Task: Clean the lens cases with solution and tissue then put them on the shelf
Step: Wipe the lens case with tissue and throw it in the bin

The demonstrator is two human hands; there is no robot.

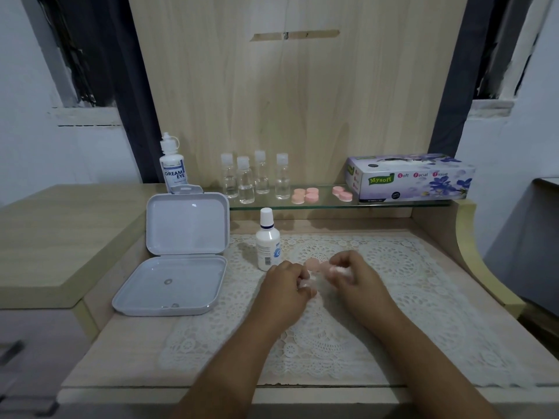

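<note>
Two hands work one pink lens case over the lace mat.

Both hands meet low over the desk [121, 352]: the left hand [286, 287] curls round something pale, probably tissue [304, 284], and the right hand [352, 275] pinches another pale wad against the case [313, 264], which shows as a pink round just beyond and between the knuckles, so one hand can steady it while the other wipes. Whether a cap is off I cannot tell. A solution bottle [267, 244] stands capped just beyond the left hand, close for the next squirt. Farther beyond, on the glass shelf [272, 205], more pink cases [305, 195] lie flat beside small clear bottles [254, 178] and a tissue box [411, 179], likely the finished ones. An open grey box [181, 255] sits left of the left hand.
</note>
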